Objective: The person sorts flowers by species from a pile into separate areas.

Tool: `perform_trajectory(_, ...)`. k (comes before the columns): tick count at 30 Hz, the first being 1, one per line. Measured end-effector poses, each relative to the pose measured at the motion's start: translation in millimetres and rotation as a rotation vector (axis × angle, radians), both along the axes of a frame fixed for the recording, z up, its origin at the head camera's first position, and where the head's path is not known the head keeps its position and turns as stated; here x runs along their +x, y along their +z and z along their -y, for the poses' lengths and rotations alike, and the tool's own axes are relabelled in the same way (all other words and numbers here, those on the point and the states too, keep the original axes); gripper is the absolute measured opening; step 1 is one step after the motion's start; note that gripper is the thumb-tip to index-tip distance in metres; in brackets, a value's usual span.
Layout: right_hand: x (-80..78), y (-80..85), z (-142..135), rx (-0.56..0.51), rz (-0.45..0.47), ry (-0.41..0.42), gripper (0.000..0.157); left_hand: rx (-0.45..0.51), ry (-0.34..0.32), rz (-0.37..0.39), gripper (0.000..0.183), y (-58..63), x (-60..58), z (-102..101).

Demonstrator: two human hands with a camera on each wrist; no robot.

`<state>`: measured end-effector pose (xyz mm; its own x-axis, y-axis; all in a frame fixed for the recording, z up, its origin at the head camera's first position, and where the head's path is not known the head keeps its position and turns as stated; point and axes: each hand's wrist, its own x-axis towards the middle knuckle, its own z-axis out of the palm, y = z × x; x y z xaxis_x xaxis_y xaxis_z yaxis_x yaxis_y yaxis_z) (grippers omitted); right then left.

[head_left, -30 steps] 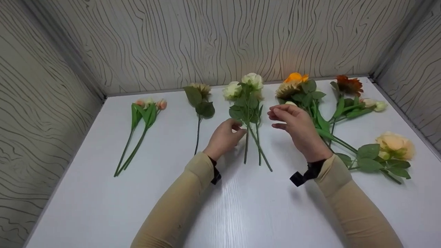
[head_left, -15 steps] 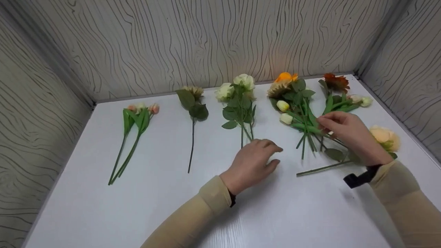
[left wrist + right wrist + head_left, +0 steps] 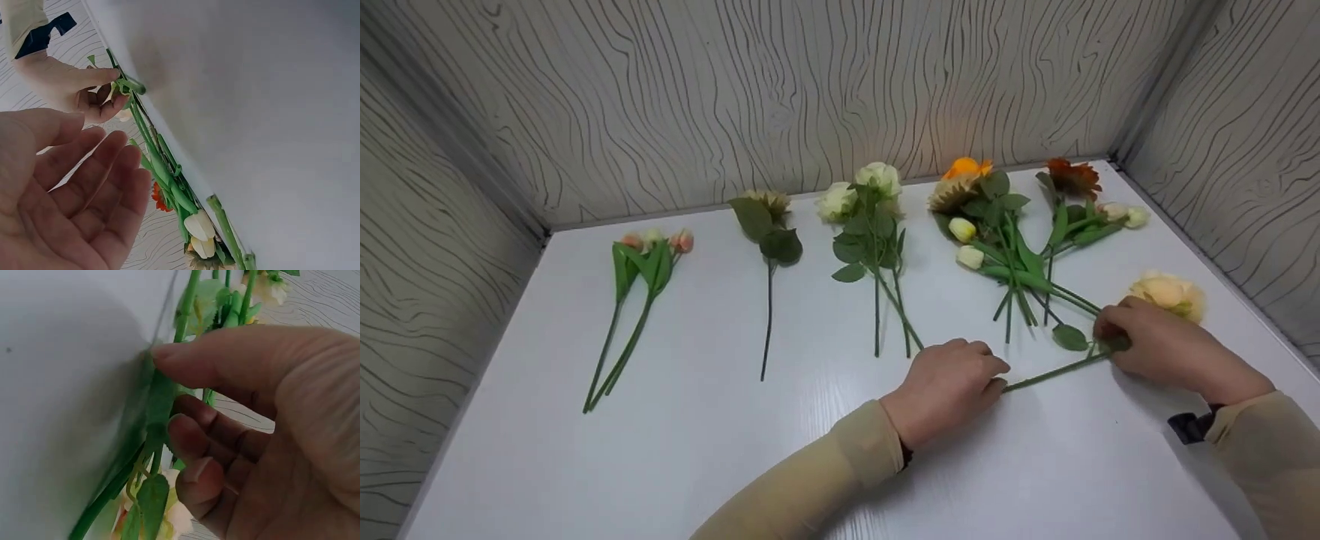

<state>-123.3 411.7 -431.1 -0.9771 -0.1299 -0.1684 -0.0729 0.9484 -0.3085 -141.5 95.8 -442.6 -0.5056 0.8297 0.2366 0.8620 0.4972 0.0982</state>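
Both hands arrive at the peach flower's stem

Half a second ago we saw the right hand (image 3: pixel 1166 349) over the tulip stems; now it has come down to the leafy stem of the peach flower (image 3: pixel 1166 291). Its fingers curl about that stem, though we cannot tell whether they are clamped on it. The left hand (image 3: pixel 949 386) has moved rightward, away from the white roses (image 3: pixel 877 180), to the stem's free end; its fingers are bent and apart, holding nothing. We judge that attention has passed from the roses to the peach flower, which lies at the right, near the mixed bunch (image 3: pixel 1003 225).

The white tabletop (image 3: pixel 697 465) is smooth and lightly glossy, with faint streaks in the sheen. Around it we see pale walls (image 3: pixel 810 82) patterned with dark wood-grain lines, grey strips at the corners, and a warm glow behind the orange flower (image 3: pixel 966 168).
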Motion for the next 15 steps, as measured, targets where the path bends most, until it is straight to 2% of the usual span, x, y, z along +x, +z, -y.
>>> perform_trajectory(6, -1.3, -2.5, 12, 0.148, -0.104, 0.094, 0.021, 0.042, 0.025, 0.058, 0.019, 3.5, -2.5, 7)
perform_trajectory(9, -1.4, -0.6, 15, 0.183, -0.182, 0.149, 0.021, 0.083, 0.043, 0.093, 0.019, 5.9, -2.6, 11)
perform_trajectory(15, 2.3, 26.0, 25, 0.193, -0.308, 0.152, 0.020, 0.168, 0.085, 0.160, 0.019, 12.9, -7.2, 22)
